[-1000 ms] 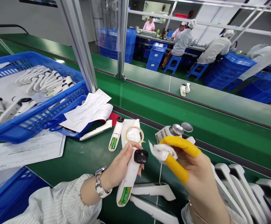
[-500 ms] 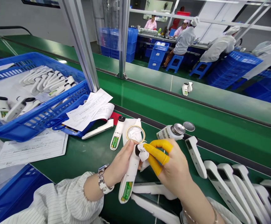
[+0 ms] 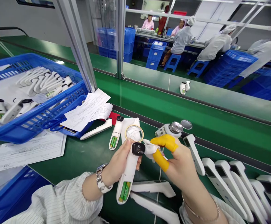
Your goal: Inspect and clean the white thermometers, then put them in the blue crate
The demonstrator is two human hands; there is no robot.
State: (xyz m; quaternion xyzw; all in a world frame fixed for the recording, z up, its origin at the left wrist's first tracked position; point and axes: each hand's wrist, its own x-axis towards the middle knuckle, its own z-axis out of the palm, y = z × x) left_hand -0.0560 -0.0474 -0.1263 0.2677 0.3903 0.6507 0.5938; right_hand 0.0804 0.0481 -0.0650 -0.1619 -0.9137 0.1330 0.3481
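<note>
My left hand grips a white handheld infrared thermometer upright, its black sensor head at the top and green batteries showing in the uncovered compartment below. Yellow finger cots cover fingers of my right hand, which pinches a crumpled white wipe just right of the black head. Behind them a tape roll lies on white paper, beside another thermometer with bare batteries. A bottle with a metal top stands tilted in view, its lid flipped back.
At left, a blue basket holds several thermometers, with paper sheets beside it. More thermometers line the right side, and two lie below my hands. A metal post rises at the back; people sit at a far bench.
My right hand has drawn the wipe off the black head to the right, so the sensor face now shows. The left hand still holds the thermometer. The view has shifted slightly.
</note>
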